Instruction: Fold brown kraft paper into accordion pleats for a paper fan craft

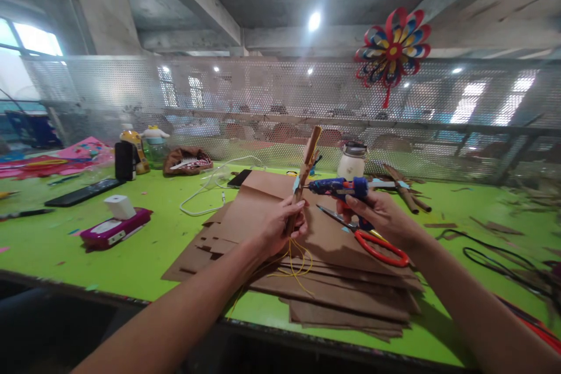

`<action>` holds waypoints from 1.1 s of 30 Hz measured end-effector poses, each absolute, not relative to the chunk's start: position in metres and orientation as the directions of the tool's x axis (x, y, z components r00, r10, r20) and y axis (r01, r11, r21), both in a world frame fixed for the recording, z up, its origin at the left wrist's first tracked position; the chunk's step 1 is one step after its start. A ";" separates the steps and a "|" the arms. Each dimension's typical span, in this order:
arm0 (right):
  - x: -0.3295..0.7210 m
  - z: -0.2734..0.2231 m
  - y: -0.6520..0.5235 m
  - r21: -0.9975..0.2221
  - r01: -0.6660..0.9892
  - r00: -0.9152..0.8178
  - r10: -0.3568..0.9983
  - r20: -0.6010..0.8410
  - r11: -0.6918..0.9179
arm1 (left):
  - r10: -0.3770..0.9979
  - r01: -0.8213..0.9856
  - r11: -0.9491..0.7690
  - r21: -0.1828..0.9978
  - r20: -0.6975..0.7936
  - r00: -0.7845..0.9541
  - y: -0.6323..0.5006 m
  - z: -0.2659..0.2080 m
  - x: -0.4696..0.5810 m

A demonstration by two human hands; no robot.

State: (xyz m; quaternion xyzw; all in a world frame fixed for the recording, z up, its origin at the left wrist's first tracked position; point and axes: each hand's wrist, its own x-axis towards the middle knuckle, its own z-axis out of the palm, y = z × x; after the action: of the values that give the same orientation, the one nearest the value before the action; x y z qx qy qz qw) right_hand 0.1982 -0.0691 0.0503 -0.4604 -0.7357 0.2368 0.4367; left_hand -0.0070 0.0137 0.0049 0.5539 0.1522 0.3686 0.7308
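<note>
My left hand (287,219) is closed around the lower end of a rolled brown paper stick (310,155), which stands nearly upright with a pale blue patch partway up. Thin yellow string (291,269) trails below that hand. In my right hand (368,210) is a blue glue gun (339,187), its nozzle pointing left, close to the stick; whether it touches I cannot tell. Beneath both hands lies a stack of brown paper sheets (258,204). Scissors with red handles (385,254) rest on the stack under my right hand.
On the green table (158,257) at left are a purple power strip (116,228) with a white charger and a black phone (87,191). A lidded jar (352,159) and rolled paper pieces (403,190) stand or lie behind. A dark cable (495,260) loops at right. Perforated screen (263,87) behind.
</note>
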 end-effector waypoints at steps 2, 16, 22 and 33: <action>0.198 0.050 -0.069 -0.749 0.466 -0.201 0.881 0.428 0.470 | 0.706 -0.365 0.116 0.924 0.182 0.685 0.014 0.004 -0.007; 0.197 0.056 -0.074 -0.675 0.553 -0.190 0.862 0.470 0.489 | 0.702 -0.375 0.101 0.922 0.201 0.683 0.012 0.004 -0.006; 0.198 0.055 -0.073 -0.689 0.530 -0.198 0.862 0.466 0.494 | 0.696 -0.367 0.101 0.925 0.199 0.690 0.013 0.004 -0.006; 0.195 0.058 -0.076 -0.650 0.585 -0.184 0.860 0.477 0.486 | 0.689 -0.394 0.104 0.913 0.219 0.691 0.013 0.003 -0.006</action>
State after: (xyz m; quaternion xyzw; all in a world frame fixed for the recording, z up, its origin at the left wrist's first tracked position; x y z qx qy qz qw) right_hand 0.1954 -0.0760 0.0581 -0.4802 -0.7519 0.1632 0.4212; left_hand -0.0055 0.0130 0.0030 0.5574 0.1324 0.3704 0.7312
